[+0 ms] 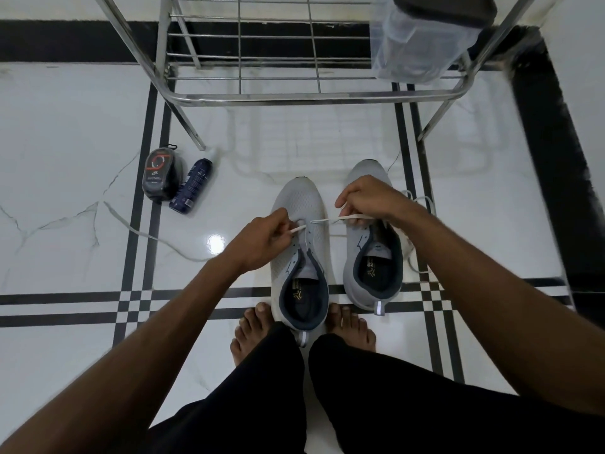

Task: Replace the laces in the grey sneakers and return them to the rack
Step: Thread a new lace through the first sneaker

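Below, left hand (262, 239) and right hand (366, 199) pinching white lace (327, 221), over left grey sneaker (299, 204).

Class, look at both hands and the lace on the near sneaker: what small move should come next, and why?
Probably pull both ends outward to even them. The left hand and right hand each pinch an end of the white lace, which crosses only the front eyelets of the left grey sneaker; the eyelets behind look empty.
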Tool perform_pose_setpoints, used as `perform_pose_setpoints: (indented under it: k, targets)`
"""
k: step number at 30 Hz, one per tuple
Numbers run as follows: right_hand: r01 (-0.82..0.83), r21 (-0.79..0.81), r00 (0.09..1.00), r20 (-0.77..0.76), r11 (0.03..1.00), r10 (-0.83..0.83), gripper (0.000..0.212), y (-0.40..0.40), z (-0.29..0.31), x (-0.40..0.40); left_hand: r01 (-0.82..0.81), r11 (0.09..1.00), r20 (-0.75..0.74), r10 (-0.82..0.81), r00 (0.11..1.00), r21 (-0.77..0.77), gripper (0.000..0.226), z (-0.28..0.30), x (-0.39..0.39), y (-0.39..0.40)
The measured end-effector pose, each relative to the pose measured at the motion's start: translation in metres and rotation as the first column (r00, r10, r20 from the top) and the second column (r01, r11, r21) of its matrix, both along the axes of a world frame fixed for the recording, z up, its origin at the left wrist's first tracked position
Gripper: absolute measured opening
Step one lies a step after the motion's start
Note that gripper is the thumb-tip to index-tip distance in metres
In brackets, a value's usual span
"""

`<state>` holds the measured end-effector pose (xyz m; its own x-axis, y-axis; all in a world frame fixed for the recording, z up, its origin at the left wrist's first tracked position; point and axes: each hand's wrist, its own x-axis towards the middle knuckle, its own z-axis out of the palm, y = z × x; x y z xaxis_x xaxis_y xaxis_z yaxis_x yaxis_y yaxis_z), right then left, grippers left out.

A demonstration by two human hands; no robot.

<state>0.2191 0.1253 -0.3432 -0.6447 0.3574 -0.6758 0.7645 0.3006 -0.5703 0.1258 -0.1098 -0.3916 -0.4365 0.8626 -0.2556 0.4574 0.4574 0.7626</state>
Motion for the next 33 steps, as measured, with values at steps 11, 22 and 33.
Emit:
perform_pose_setpoints:
  k: [11,22,33]
  targets:
    - [-0.446,0.318,0.859,-0.11,0.837,0.5,0.015,-0.026,-0.021,-0.002,-0.225,0.974,0.334,0.216,0.917,-0.013,0.019,-0.007,-0.01,0.002]
    - [-0.211,0.123,0.965,-0.131,0.97,0.227,0.029,-0.028,-0.026,-0.004,-0.106,0.994,-0.283,0.101,0.954,-0.003,0.027,-0.008,0.002,0.013]
    - [-0.246,0.173,0.944,-0.183,0.954,0.276,0.046,-0.028,-0.012,-0.005,-0.134,0.989,-0.469,0.093,0.878,-0.055,0.022,-0.009,0.004,0.019]
